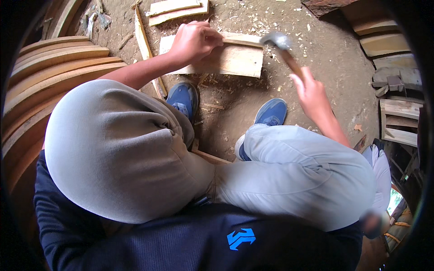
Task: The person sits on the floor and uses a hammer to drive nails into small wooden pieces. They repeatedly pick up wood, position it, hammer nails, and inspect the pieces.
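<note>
A hammer (289, 58) with a silver head and brown wooden handle is gripped in my right hand (313, 95). The head is slightly blurred and sits just beyond the right end of a narrow wooden strip (242, 43). My left hand (195, 41) is closed around the strip's left part, its fingertips partly hidden. Beneath the strip, a pale flat board (239, 61) lies on the dirt floor in front of my blue shoes (182, 97). Whether the hammer touches the strip's end, I cannot tell.
Long curved-looking planks (58, 67) are stacked at the left. More wood pieces (178, 10) lie beyond the board, and a thin offcut (143, 43) beside it. Chips are scattered across the floor (325, 54). Stacked timber (384, 44) lines the right; another person (381, 176) is at lower right.
</note>
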The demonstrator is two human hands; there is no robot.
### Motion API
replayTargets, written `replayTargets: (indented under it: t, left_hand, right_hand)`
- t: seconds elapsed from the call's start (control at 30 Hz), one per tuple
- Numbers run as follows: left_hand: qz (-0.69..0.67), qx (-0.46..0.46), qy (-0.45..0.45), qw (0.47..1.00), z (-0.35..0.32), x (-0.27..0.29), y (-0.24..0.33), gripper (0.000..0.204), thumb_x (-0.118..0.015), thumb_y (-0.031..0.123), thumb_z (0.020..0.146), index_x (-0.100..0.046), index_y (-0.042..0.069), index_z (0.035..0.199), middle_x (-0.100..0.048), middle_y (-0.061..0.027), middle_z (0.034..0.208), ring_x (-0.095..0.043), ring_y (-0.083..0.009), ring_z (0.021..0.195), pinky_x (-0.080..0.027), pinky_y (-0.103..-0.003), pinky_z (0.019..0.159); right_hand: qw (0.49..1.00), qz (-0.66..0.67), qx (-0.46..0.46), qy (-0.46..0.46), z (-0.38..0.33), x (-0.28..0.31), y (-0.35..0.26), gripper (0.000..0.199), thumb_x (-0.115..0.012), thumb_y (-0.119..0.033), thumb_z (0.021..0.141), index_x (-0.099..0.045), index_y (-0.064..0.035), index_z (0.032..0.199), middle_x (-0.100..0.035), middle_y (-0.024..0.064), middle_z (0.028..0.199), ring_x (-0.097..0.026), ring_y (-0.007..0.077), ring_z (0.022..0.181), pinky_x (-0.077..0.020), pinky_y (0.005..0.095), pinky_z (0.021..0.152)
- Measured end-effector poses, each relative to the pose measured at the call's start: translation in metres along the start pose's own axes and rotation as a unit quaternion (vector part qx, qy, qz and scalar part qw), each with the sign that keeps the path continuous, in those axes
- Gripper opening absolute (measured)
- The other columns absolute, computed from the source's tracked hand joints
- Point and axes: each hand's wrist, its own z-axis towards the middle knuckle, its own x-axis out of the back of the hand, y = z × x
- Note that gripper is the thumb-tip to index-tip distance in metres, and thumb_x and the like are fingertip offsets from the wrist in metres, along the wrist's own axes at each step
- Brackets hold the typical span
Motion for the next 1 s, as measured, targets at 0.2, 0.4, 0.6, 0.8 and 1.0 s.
replayTargets:
  t: [0.2, 0.4, 0.6, 0.8, 1.0]
  left_hand:
    - [-0.02, 0.027, -0.005, 0.999, 0.001, 0.0, 0.001, 0.013, -0.079, 0.024, 0.076, -0.08, 0.016, 0.087, -0.069, -0.006, 0.081, -0.067, -0.0244, 0.08, -0.054, -0.037, 0.072]
    - [-0.019, 0.032, -0.03, 0.999, -0.006, 0.002, 0.003, 0.015, -0.079, 0.019, 0.08, -0.079, 0.01, 0.092, -0.071, -0.0089, 0.084, -0.069, -0.0258, 0.08, -0.057, -0.037, 0.075]
    - [0.004, 0.004, -0.014, 1.0, -0.001, 0.003, 0.004, 0.015, -0.079, 0.019, 0.078, -0.079, 0.012, 0.091, -0.071, -0.0084, 0.083, -0.069, -0.0247, 0.08, -0.056, -0.037, 0.073]
    - [0.007, 0.023, -0.022, 0.999, -0.001, 0.002, 0.005, 0.012, -0.078, 0.024, 0.077, -0.079, 0.017, 0.086, -0.069, -0.0043, 0.079, -0.067, -0.0221, 0.079, -0.053, -0.037, 0.072]
    - [0.025, -0.112, 0.022, 0.993, 0.005, 0.006, 0.017, 0.011, -0.079, 0.024, 0.071, -0.078, 0.022, 0.082, -0.064, 0.0014, 0.072, -0.061, -0.0202, 0.073, -0.047, -0.037, 0.067]
  right_hand:
    - [0.996, 0.071, 0.034, 0.049, 0.001, 0.01, -0.016, 0.026, -0.056, -0.029, 0.1, -0.052, -0.0038, 0.105, -0.063, 0.0248, 0.07, -0.063, 0.0488, 0.071, -0.0439, 0.0546, 0.055]
    - [0.999, 0.013, 0.004, -0.035, 0.012, 0.013, -0.021, 0.026, -0.057, -0.028, 0.1, -0.051, -0.0036, 0.108, -0.062, 0.0254, 0.068, -0.064, 0.0471, 0.067, -0.0439, 0.0533, 0.054]
    - [0.999, 0.024, 0.003, -0.027, 0.009, 0.005, -0.012, 0.026, -0.055, -0.028, 0.101, -0.053, -0.0044, 0.11, -0.061, 0.0258, 0.069, -0.064, 0.046, 0.068, -0.044, 0.0526, 0.056]
    - [0.994, 0.104, -0.014, 0.009, 0.026, 0.031, -0.023, 0.029, -0.061, -0.031, 0.099, -0.06, -0.0024, 0.103, -0.055, 0.0105, 0.064, -0.052, 0.0126, 0.059, -0.042, 0.0337, 0.055]
    - [0.978, 0.205, 0.029, 0.028, 0.067, 0.034, -0.038, 0.035, -0.082, -0.03, 0.08, -0.062, -0.0052, 0.096, -0.061, 0.0002, 0.079, -0.055, 0.01, 0.071, -0.0446, 0.0277, 0.064]
